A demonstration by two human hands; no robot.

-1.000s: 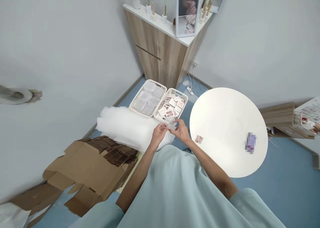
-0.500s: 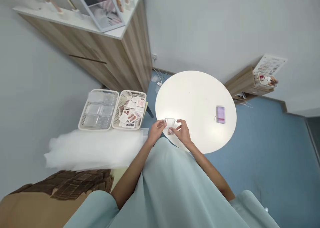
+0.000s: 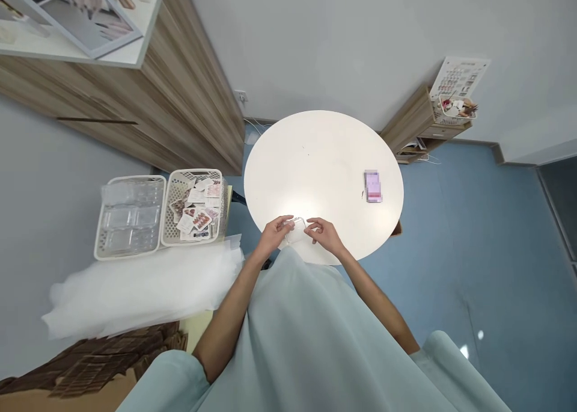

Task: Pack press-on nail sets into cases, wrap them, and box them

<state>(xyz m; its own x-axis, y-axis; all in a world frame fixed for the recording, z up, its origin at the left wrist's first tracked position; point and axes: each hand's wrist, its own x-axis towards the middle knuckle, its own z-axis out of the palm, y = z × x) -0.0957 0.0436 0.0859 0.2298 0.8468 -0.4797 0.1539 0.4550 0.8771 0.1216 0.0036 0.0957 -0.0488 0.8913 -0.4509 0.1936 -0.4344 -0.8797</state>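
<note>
At the near edge of the white round table (image 3: pixel 324 159), a small clear plastic box (image 3: pixel 296 231) is held between my two hands. My left hand (image 3: pixel 273 236) grips its left side, thumb over the top and fingers curled round. On the opposite side, my right hand (image 3: pixel 325 235) pinches the right rim with thumb and forefinger. Whether anything lies inside the box is too pale to make out.
On the left, one basket (image 3: pixel 163 219) holds clear plastic boxes and another (image 3: pixel 216 237) holds small printed cards. White sheeting (image 3: pixel 144 285) lies before them. A purple pack (image 3: pixel 372 186) rests on the table's right. A wooden cabinet (image 3: pixel 193 99) stands behind the baskets.
The view has shifted, so the table and baskets sit farther left. My right hand has moved from the box's lower part to its right rim. The small patterned card below it no longer shows.
</note>
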